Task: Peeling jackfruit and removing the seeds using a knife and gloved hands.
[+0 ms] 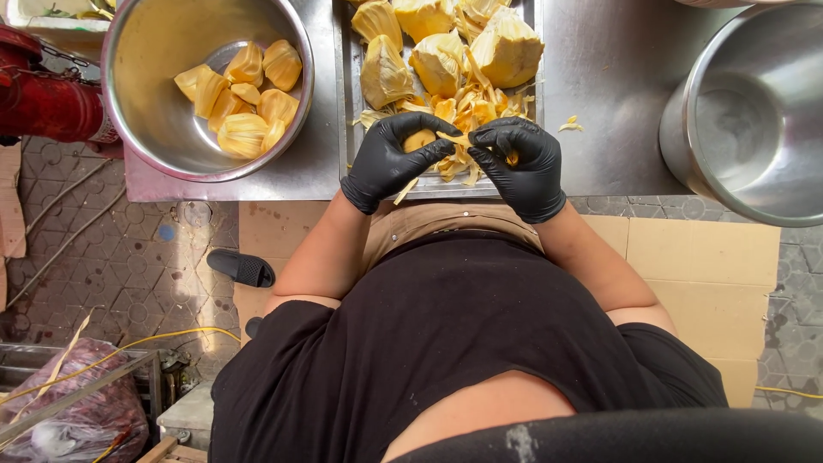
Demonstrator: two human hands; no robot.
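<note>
My black-gloved left hand [390, 160] pinches a yellow jackfruit pod [420, 140]; my right hand [523, 165] pinches its pale fibrous strip [456, 139], long axis running nine to three between them, over the steel tray [345, 103]. Steel bowl of peeled pods [129, 94] at ten o'clock.

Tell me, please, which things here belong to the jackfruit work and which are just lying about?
In the work:
left hand and right hand, both gloved, on a jackfruit pod
metal tray of jackfruit pieces
steel bowl with cleaned pods

Lying about:
empty steel pot
black sandal
cardboard
yellow cable
</note>
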